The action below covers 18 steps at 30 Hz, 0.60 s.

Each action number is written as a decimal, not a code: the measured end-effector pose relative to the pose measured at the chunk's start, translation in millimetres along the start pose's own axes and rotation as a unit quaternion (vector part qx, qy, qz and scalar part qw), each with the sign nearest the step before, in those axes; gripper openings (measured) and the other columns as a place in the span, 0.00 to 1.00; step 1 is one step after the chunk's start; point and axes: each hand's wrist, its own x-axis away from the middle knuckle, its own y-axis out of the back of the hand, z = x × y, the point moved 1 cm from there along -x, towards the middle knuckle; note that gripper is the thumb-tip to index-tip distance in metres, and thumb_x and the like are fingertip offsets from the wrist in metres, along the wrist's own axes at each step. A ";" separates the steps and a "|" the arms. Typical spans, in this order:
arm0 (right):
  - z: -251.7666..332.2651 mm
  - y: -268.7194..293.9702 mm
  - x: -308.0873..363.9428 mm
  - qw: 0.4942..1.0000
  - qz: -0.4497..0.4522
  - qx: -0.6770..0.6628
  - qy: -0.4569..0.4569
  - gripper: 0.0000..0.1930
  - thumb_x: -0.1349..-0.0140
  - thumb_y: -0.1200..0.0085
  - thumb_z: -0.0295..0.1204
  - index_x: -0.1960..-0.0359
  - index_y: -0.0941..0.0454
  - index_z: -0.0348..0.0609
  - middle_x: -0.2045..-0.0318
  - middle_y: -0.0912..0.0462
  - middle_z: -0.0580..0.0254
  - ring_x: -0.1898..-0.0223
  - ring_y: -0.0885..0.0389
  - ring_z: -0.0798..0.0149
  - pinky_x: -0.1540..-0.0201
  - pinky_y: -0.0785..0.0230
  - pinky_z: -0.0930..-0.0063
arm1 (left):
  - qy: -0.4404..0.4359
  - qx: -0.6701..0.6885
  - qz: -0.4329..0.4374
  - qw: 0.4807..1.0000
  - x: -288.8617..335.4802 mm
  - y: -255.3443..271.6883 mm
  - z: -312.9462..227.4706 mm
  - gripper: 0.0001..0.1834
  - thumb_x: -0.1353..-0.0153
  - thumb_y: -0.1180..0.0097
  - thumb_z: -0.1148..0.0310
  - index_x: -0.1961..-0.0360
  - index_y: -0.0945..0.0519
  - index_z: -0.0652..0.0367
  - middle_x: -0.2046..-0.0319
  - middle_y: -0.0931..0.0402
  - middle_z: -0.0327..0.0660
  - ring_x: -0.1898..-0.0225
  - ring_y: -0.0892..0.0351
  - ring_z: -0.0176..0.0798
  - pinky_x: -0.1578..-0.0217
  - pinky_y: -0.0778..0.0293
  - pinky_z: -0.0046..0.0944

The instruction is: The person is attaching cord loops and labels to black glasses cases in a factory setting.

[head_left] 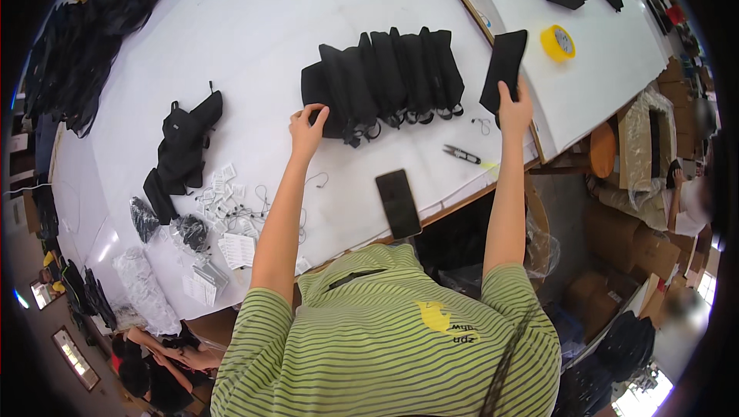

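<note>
A row of black fabric pouches lies overlapped across the white table, their looped cord ends toward me. My left hand is at the row's left end, thumb and fingers pinching the lower edge of the leftmost pouch. To the right of the row, my right hand grips another flat black pouch by its lower part, thumb on top. Small thread snips and a thin cord loop lie between the row and my right forearm. A dark phone rests nearer to me.
Left on the table are loose black pouches, white tags with strings and a clear plastic roll. Yellow tape sits on the adjoining right table. Black goods pile up far left. Cardboard boxes and other people are around.
</note>
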 end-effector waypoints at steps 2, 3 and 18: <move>-32.5 -37.9 -31.8 0.995 0.045 0.077 0.036 0.23 0.46 0.43 0.37 0.46 0.26 0.54 0.57 0.18 0.52 0.56 0.20 0.52 0.53 0.31 0.65 | 0.011 0.034 -0.001 0.999 -14.4 -12.9 -7.6 0.15 0.45 0.40 0.54 0.58 0.19 0.47 0.57 0.32 0.48 0.54 0.31 0.48 0.50 0.34 0.40; -29.6 -55.0 -36.8 0.992 0.068 0.081 0.067 0.23 0.46 0.44 0.37 0.46 0.26 0.55 0.57 0.19 0.53 0.55 0.20 0.50 0.52 0.31 0.64 | 0.020 0.066 -0.006 0.998 -18.3 -14.6 -12.9 0.16 0.45 0.40 0.54 0.58 0.19 0.47 0.58 0.33 0.47 0.55 0.31 0.48 0.50 0.34 0.40; -32.5 -86.0 -35.4 0.938 0.337 -0.077 -0.027 0.27 0.37 0.49 0.40 0.39 0.36 0.40 0.45 0.29 0.51 0.44 0.30 0.55 0.42 0.39 0.69 | 0.010 0.143 -0.028 0.989 -32.3 -40.5 -101.2 0.42 0.43 0.42 0.56 0.32 0.50 0.52 0.37 0.48 0.57 0.38 0.41 0.56 0.40 0.41 0.45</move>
